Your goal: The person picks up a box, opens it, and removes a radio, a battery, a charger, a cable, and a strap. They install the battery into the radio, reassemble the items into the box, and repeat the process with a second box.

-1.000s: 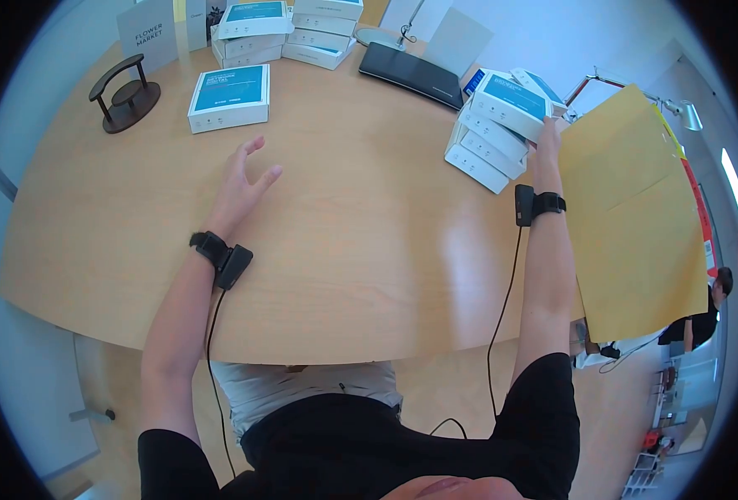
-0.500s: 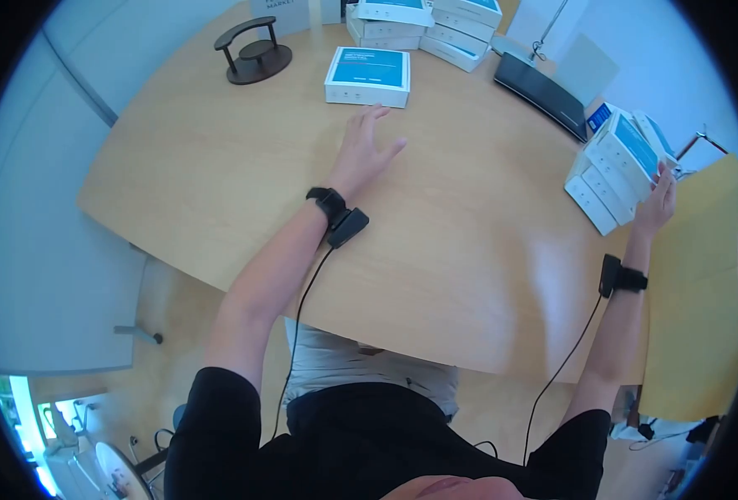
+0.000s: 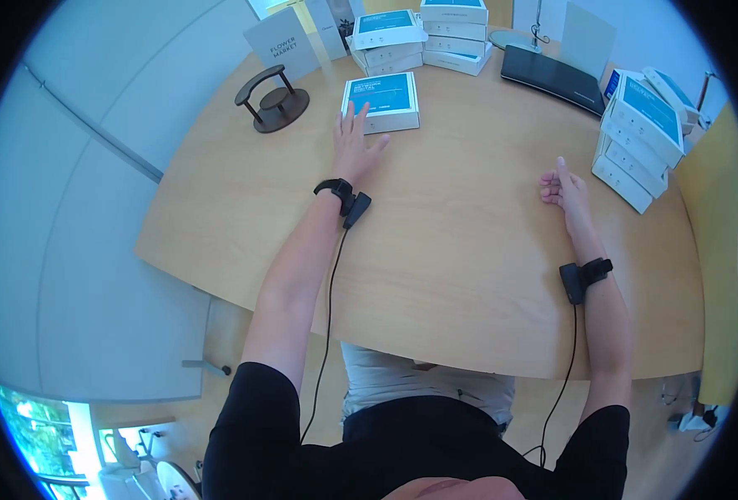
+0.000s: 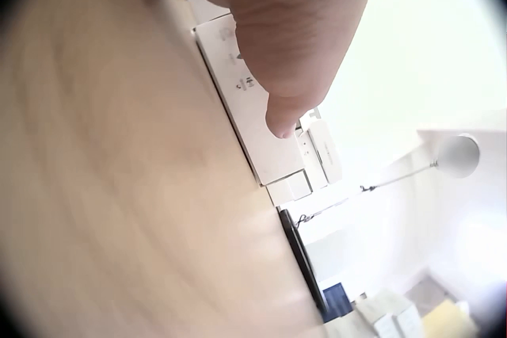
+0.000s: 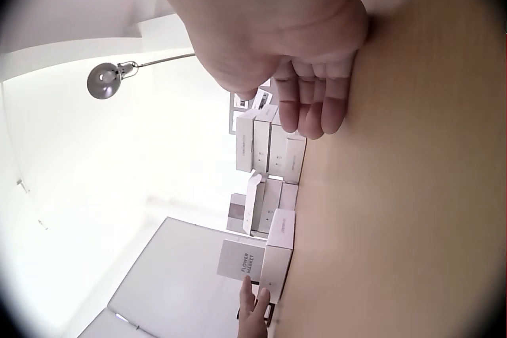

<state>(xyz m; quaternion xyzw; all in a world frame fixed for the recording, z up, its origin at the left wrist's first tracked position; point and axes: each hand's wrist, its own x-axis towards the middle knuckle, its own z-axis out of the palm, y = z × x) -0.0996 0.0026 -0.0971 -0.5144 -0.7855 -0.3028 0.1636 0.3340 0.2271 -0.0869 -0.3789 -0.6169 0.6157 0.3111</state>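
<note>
A single white box with a blue top label [image 3: 390, 93] lies flat towards the back of the table. My left hand [image 3: 357, 148] reaches to its front left corner, fingers spread and overlapping the label in the head view. In the left wrist view the thumb shows in front of the white side of this box [image 4: 257, 144]. My right hand [image 3: 567, 190] is over the table at the right, thumb up and fingers loosely bent, holding nothing. Right of it leans an uneven stack of similar boxes [image 3: 636, 150]; in the right wrist view the bent fingers [image 5: 314, 108] hang low beside the tabletop.
Two more box stacks, a left one [image 3: 386, 55] and a right one [image 3: 455, 43], stand at the back. A dark wooden stand [image 3: 274, 102] and a "FLOWER MARKET" card [image 3: 284, 46] are at the left. Behind lie a black flat case [image 3: 552, 77] and a lamp base [image 3: 515, 40].
My right hand has left the right-hand stack and come inward over the table. My left hand has moved forward to the single box. The head view has turned.
</note>
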